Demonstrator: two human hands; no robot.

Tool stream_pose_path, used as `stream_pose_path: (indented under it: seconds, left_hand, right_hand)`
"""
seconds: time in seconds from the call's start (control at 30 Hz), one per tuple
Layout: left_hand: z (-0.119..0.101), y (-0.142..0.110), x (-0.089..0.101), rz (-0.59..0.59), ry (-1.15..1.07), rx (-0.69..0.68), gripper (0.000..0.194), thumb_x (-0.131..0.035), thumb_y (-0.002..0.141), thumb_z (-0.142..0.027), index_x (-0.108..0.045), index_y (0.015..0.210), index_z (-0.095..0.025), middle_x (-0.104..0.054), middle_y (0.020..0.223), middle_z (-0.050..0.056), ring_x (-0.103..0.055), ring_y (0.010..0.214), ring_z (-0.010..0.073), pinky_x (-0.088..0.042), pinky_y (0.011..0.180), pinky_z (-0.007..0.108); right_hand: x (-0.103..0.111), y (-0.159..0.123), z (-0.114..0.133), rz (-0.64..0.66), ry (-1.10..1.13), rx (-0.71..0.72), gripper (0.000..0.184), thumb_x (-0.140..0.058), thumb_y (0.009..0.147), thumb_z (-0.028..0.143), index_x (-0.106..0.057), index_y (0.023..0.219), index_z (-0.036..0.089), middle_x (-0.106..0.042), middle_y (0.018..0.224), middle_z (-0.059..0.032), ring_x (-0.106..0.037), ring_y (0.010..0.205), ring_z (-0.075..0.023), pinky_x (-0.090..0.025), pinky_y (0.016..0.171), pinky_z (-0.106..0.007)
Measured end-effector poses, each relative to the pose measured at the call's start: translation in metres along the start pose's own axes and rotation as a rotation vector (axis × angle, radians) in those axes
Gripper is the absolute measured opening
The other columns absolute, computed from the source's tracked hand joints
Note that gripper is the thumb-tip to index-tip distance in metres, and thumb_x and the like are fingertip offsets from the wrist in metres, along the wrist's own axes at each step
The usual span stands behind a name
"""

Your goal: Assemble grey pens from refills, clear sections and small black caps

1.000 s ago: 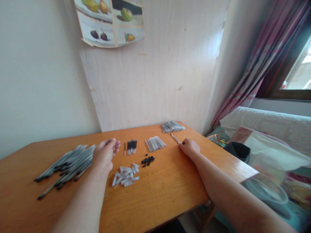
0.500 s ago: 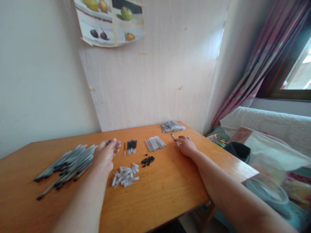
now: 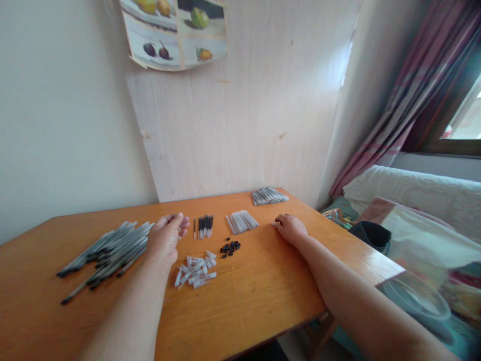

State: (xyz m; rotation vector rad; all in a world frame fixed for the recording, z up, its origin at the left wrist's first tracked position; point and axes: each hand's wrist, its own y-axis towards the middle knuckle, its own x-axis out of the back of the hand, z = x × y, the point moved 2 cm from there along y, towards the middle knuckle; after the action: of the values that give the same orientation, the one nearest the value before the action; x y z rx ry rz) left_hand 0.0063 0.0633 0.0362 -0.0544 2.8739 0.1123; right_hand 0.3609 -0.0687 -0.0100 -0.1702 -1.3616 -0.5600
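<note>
My left hand [image 3: 168, 235] hovers over the table beside the pile of long grey sticks with black ends [image 3: 108, 255]. Its fingers are curled in with the thumb against them; whatever they hold, if anything, is hidden. On the right, my right hand [image 3: 290, 228] rests low on the tabletop with fingers closed around a pen [image 3: 274, 223], of which only a pale end shows. Left of that hand lies a row of clear plastic tubes [image 3: 242, 221]. Between the hands are black-inked pen refills [image 3: 206, 226], small black plugs [image 3: 230, 247] and translucent white caps [image 3: 196, 269].
A stack of grey-white pens [image 3: 269, 195] lies at the back of the wooden table [image 3: 240, 316]. Fruit pictures [image 3: 175, 35] hang on the wall panel. Right of the table are a black container [image 3: 370, 235], a clear plastic tub [image 3: 417, 298] and a covered couch.
The pen by my right hand lay visible beyond the fingers; now it is mostly hidden under the closed fingers. My left hand keeps nearly the same pose. The view has shifted slightly.
</note>
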Motion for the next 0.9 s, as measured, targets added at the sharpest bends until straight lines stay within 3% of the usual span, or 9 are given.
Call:
stream_pose_path:
  seconds: [0.13, 0.3, 0.53, 0.77, 0.9]
  left_hand:
    - [0.001, 0.000, 0.001, 0.008, -0.005, -0.009, 0.018, -0.071, 0.072, -0.024, -0.060, 0.084, -0.015, -0.071, 0.084, 0.007, -0.066, 0.069, 0.0125, -0.048, 0.057, 0.021]
    - [-0.001, -0.001, 0.000, 0.005, -0.007, -0.004, 0.019, -0.071, 0.072, -0.024, -0.060, 0.084, -0.015, -0.070, 0.082, 0.007, -0.066, 0.069, 0.0126, -0.048, 0.058, 0.022]
    - [-0.002, -0.004, -0.001, 0.003, 0.002, 0.007, 0.019, -0.071, 0.072, -0.025, -0.060, 0.084, -0.015, -0.070, 0.082, 0.006, -0.065, 0.068, 0.0122, -0.047, 0.058, 0.021]
    - [-0.002, -0.005, -0.002, 0.011, 0.006, -0.008, 0.021, -0.072, 0.071, -0.026, -0.060, 0.084, -0.015, -0.070, 0.081, 0.006, -0.065, 0.068, 0.0126, -0.047, 0.058, 0.021]
    - [-0.003, -0.006, -0.002, 0.007, 0.004, -0.002, 0.019, -0.072, 0.072, -0.025, -0.060, 0.083, -0.015, -0.070, 0.081, 0.006, -0.065, 0.068, 0.0122, -0.046, 0.058, 0.022]
  right_hand:
    - [0.005, 0.001, -0.006, -0.024, 0.033, -0.100, 0.038, -0.052, 0.089, 0.038, -0.063, 0.120, 0.020, -0.064, 0.119, -0.0120, -0.059, 0.107, -0.0235, -0.043, 0.086, -0.032]
    - [0.018, -0.003, -0.029, 0.021, -0.001, -0.236, 0.043, -0.058, 0.080, 0.050, -0.066, 0.110, 0.020, -0.066, 0.115, -0.0127, -0.062, 0.104, -0.0291, -0.045, 0.081, -0.036]
    - [0.021, -0.010, -0.046, 0.179, -0.023, -0.194, 0.025, -0.062, 0.075, 0.036, -0.070, 0.092, 0.020, -0.071, 0.098, -0.0105, -0.066, 0.088, -0.0257, -0.045, 0.071, -0.031]
    - [0.009, 0.001, -0.027, 0.065, 0.027, -0.199, 0.028, -0.056, 0.081, 0.035, -0.071, 0.101, 0.021, -0.071, 0.107, -0.0101, -0.065, 0.097, -0.0250, -0.045, 0.073, -0.029]
    - [0.007, 0.007, -0.032, -0.019, 0.100, -0.223, 0.032, -0.053, 0.084, 0.038, -0.070, 0.105, 0.019, -0.071, 0.109, -0.0107, -0.064, 0.099, -0.0239, -0.044, 0.073, -0.028]
